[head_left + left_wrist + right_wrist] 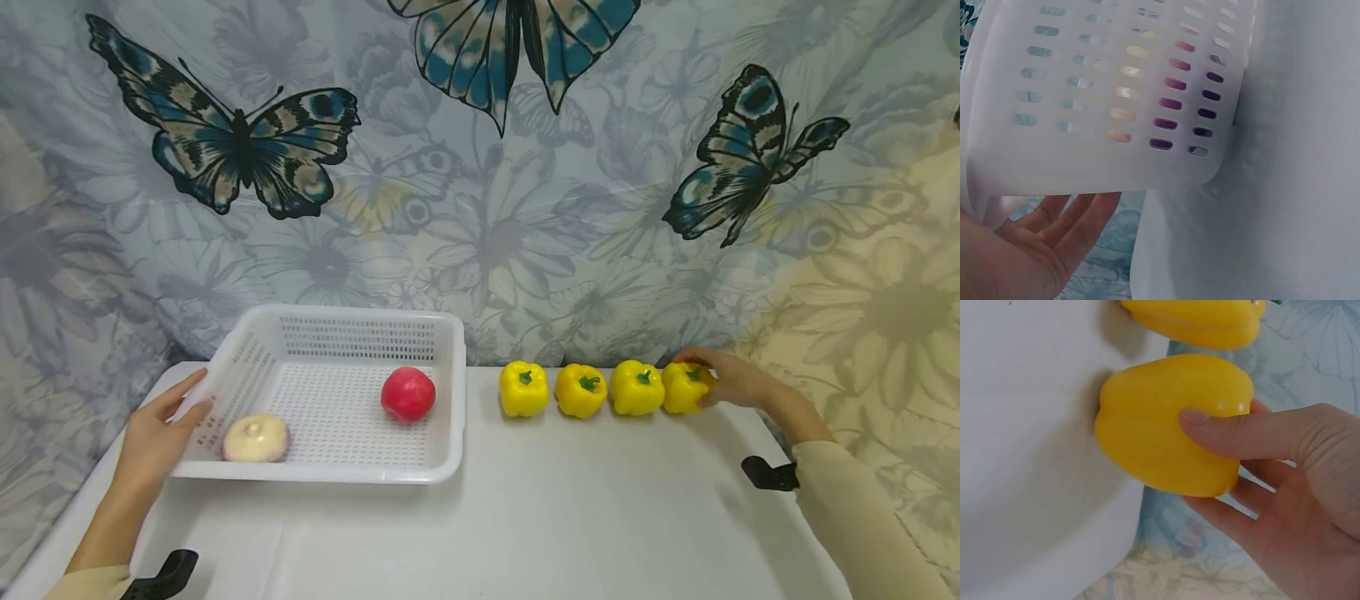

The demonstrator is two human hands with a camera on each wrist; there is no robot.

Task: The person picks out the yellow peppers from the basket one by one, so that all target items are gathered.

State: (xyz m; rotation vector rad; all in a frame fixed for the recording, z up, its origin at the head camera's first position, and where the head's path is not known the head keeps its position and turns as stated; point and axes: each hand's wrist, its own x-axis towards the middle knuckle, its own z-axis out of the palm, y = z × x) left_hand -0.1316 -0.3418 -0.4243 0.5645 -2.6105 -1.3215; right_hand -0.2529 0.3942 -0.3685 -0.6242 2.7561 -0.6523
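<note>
At the right end of a row, my right hand [727, 379] grips a yellow bell pepper [1166, 434], thumb on its near side and fingers around the far side. That pepper stands on the table, close beside another yellow bell pepper [637, 388]. My left hand [161, 429] holds the left rim of a white perforated plastic basket [352, 473]; in the left wrist view its fingers [1082, 234] reach behind the basket's end. Inside the basket, a round red fruit [408, 394] sits to the right and a round pale-and-purple vegetable [256, 438] at the near left.
Two further yellow bell peppers, one [523, 389] nearest the basket and one [581, 391] beside it, complete the row along the back edge of the white table [525, 525]. Behind the table hangs a butterfly-patterned cloth [510, 242].
</note>
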